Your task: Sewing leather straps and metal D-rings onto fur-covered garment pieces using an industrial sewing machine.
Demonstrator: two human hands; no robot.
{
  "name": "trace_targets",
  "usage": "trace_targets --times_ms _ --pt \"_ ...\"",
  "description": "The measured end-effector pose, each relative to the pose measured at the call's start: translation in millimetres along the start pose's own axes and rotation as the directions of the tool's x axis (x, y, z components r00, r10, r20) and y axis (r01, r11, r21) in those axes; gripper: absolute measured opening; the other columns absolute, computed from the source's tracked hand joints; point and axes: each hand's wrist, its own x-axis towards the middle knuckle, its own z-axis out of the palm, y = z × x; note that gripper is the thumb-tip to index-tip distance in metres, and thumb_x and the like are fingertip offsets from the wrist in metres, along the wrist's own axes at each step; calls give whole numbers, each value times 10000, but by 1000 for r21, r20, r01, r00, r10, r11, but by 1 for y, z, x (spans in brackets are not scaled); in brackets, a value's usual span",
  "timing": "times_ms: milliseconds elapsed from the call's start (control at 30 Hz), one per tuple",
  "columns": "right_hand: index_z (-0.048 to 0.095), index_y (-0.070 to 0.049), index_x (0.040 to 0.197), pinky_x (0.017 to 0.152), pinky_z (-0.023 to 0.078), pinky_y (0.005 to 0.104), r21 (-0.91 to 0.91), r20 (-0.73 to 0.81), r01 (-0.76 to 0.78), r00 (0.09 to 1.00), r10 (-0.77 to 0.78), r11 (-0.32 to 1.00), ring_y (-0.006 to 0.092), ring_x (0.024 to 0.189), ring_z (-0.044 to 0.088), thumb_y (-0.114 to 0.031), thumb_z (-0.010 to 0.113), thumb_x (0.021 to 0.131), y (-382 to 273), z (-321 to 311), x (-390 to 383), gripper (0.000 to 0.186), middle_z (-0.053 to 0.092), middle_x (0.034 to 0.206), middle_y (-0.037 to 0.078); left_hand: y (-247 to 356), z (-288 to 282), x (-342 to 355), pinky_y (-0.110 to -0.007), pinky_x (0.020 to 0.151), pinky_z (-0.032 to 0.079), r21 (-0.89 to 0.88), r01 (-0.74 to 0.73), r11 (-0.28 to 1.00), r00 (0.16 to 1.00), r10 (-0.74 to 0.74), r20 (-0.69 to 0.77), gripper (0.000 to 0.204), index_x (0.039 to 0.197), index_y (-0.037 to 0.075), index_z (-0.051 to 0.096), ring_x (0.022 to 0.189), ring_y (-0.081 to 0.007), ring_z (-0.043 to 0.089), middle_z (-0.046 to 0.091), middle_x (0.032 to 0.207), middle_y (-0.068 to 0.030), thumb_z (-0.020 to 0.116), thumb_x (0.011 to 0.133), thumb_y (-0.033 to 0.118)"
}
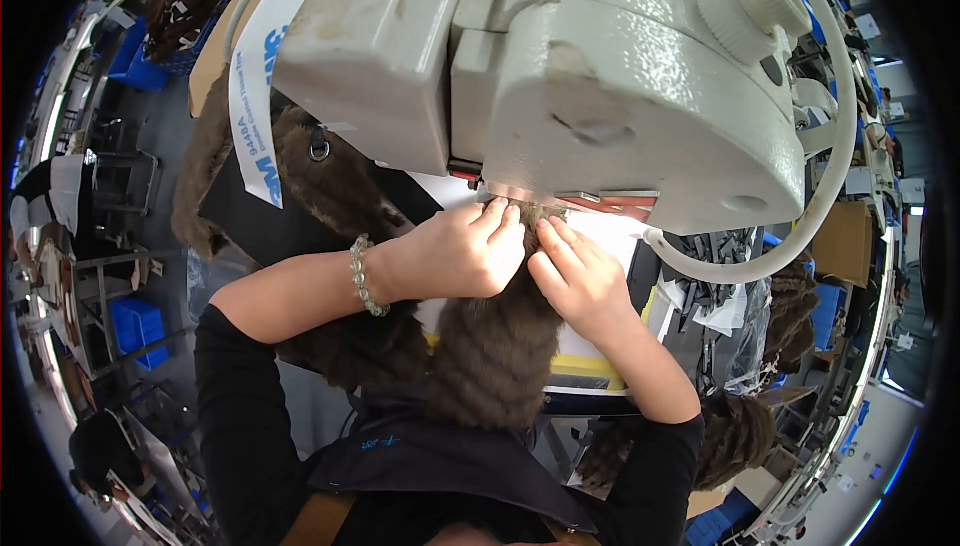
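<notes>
Your left hand [462,251] and right hand [578,276] meet at the centre of the frame, both pressing the brown fur strip [495,346] flat, fingertips pinching its far end, likely to steady it under the sewing machine head [560,76]. The strip runs from there down toward your body. The machine's bulk hides the needle and the fur's leading edge.

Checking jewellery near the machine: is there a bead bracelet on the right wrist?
No, the bead bracelet sits on the left hand's wrist; the right hand's is bare.
</notes>
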Motion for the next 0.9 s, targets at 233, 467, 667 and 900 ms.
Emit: trace_targets --times_ms 233,467,667,900 --pt "581 -14 805 761 571 350 -37 2 -9 1000 10 999 280 909 692 -98 650 667 5 -1 4 176 682 1053 172 -7 9 -2 -298 737 575 -29 33 999 999 -34 -26 80 782 -18 620 732 -161 630 603 795 -66 630 709 11" --pt "580 -13 797 714 567 337 -21 -57 -6 998 5 1000 262 845 686 -85 657 653 8 4 6 179 688 1038 166 -8 10 -3 -285 696 553 10 33 999 999 -33 -8 96 778 -1 617 723 -164 626 599 799 -53 642 696 43" --pt "582 -9 794 675 563 331 0 -36 -16 999 16 1000 253 807 681 -67 660 643 11 4 5 180 689 1017 161 -10 13 -2 -260 562 514 -18 26 999 999 -27 -30 90 669 64 551 637 -141 599 527 685 -25 638 693 68" --pt "592 -9 799 672 563 331 25 -46 -14 999 16 1000 252 804 681 -61 665 648 12 5 5 175 691 1011 154 -9 14 -2 -245 532 498 2 53 999 998 -53 -36 113 653 86 530 629 -125 586 502 672 -5 639 685 82"
